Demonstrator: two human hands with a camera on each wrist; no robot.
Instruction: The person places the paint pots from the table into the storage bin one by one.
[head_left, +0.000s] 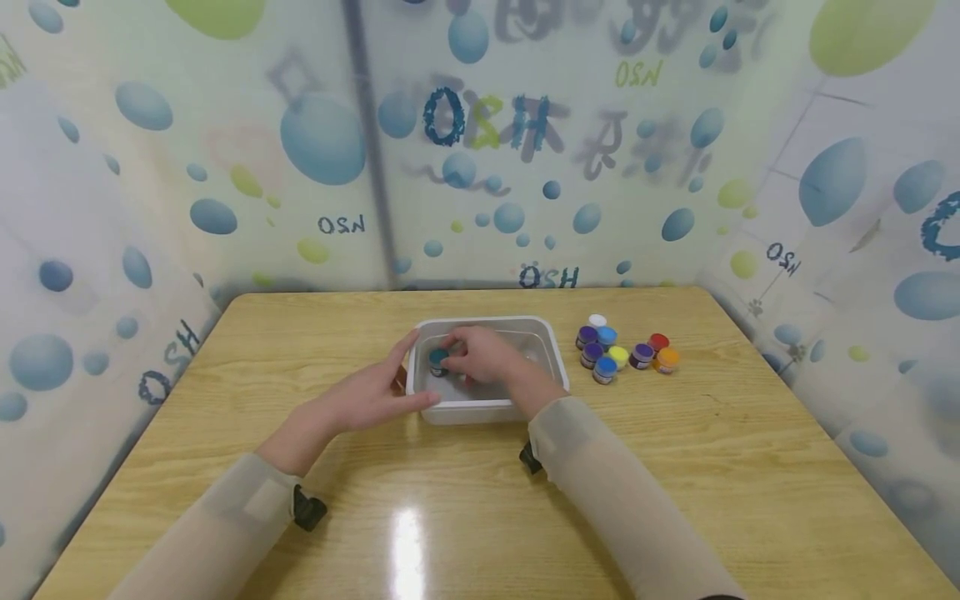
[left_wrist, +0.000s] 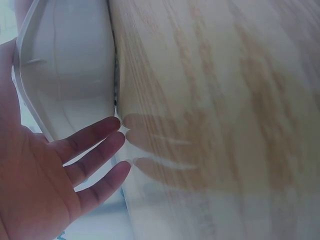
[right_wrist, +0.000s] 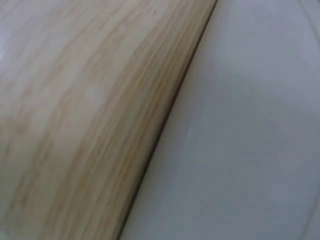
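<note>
A white plastic tub (head_left: pixel 491 412) stands on the wooden table. Against its left side rests my left hand (head_left: pixel 367 396), the thumb lying over the front left corner of the rim. In the left wrist view, that hand's fingers (left_wrist: pixel 95 165) extend straight beside the tub's outer wall (left_wrist: pixel 75 85). My right hand (head_left: pixel 483 357) reaches down inside the tub, its thumb and index finger pinching a small jar with a dark teal lid (head_left: pixel 438 361) near the left wall. The right wrist view shows the tub's outer wall (right_wrist: pixel 240 140) but no fingers.
Right of the tub, several small jars stand grouped on the table (head_left: pixel 300 333): a purple-lidded jar (head_left: pixel 592 356), a blue-lidded jar (head_left: pixel 604 370), a yellow-lidded jar (head_left: pixel 618 357), a red-lidded jar (head_left: pixel 658 342), an orange-lidded jar (head_left: pixel 667 360) and a white-lidded jar (head_left: pixel 597 321). Printed curtains surround the table.
</note>
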